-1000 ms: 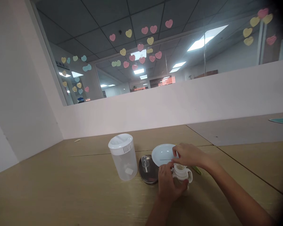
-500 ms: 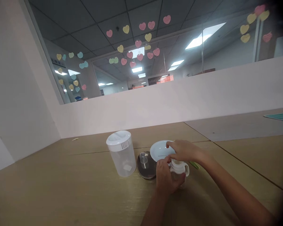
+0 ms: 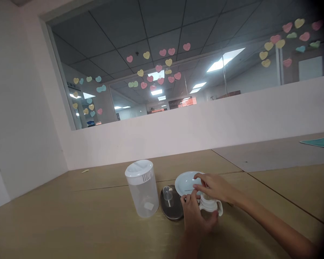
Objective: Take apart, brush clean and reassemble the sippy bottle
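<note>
A baby bottle (image 3: 209,205) with a white collar and white side handles stands low in front of me, partly covered by both hands. My left hand (image 3: 197,217) is wrapped around its body from the near left. My right hand (image 3: 214,187) reaches in from the right, its fingers curled about the bottle's top. A pale tip shows between these fingers, but its details are hidden. To the left, a small clear cap (image 3: 167,193) sits on a dark round metal dish (image 3: 172,212). Just behind the hands lies a pale blue plate (image 3: 185,180).
A translucent lidded plastic jug (image 3: 143,190) stands left of the dish. A teal cloth (image 3: 320,142) lies at the far right. Beyond the wooden table (image 3: 97,223) rises a pale wall (image 3: 178,133) under a window with heart-shaped notes.
The camera has tilted upward, so the table things appear lower in view. Both hands remain at the bottle, with only slight finger shifts.
</note>
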`<state>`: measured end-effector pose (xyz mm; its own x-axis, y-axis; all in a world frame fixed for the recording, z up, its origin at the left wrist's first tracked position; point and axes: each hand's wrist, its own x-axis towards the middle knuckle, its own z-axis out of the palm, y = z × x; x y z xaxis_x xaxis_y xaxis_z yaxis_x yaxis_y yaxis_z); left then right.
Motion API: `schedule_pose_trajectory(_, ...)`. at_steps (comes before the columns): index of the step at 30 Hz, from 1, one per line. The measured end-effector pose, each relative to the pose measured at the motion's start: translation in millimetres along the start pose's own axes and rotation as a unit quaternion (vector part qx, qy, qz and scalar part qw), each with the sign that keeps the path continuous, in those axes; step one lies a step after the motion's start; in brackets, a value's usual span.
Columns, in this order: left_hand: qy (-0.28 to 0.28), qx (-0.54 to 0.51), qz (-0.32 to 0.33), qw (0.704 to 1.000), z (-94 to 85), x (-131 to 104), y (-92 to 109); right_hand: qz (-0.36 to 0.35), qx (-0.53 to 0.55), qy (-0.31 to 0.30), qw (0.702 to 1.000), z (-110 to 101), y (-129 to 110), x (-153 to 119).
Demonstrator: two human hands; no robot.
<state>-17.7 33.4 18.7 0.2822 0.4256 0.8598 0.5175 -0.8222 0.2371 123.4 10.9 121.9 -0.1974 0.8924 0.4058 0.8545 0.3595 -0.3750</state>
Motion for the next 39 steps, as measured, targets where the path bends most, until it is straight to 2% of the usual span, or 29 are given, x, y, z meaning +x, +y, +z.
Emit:
schedule_pose_trajectory(2,-0.003,-0.005,0.002,1.000,0.7,0,0,-0.019,0.128,0.011,0.992,13,12,-13)
schedule_pose_trajectory(6,-0.018,-0.033,-0.012,0.999,2.1,2,1,0.006,0.332,-0.001,0.943,35,29,-39)
schedule_pose_trajectory(9,-0.013,-0.043,-0.027,0.999,1.2,2,2,0.013,0.421,-0.012,0.907,46,34,-46)
schedule_pose_trajectory(11,-0.003,-0.038,-0.034,0.999,-0.2,3,4,0.037,0.441,0.013,0.897,54,36,-45)
schedule_pose_trajectory(13,0.007,-0.028,-0.041,0.999,-1.7,3,5,0.060,0.420,0.054,0.904,64,38,-41)
schedule_pose_trajectory(17,0.005,-0.022,-0.039,0.999,-2.5,3,6,0.075,0.308,0.145,0.937,84,37,-35)
schedule_pose_trajectory(21,0.009,-0.019,-0.012,1.000,0.0,1,2,0.091,0.231,0.196,0.949,94,35,-36)
schedule_pose_trajectory(27,-0.007,0.012,0.016,1.000,1.6,-1,-4,0.015,0.112,0.276,0.954,100,39,-39)
schedule_pose_trajectory(32,-0.077,-0.027,0.081,0.993,-15.2,7,-12,-0.061,0.078,0.271,0.958,96,38,-42)
schedule_pose_trajectory(34,-0.080,-0.028,0.085,0.993,-23.2,9,-18,-0.066,0.078,0.268,0.958,95,37,-43)
schedule_pose_trajectory(37,-0.045,-0.009,0.046,0.998,-30.2,9,-30,-0.061,0.074,0.265,0.959,95,38,-45)
schedule_pose_trajectory(39,-0.008,0.017,-0.021,1.000,-31.0,8,-41,-0.067,0.067,0.262,0.960,96,40,-45)
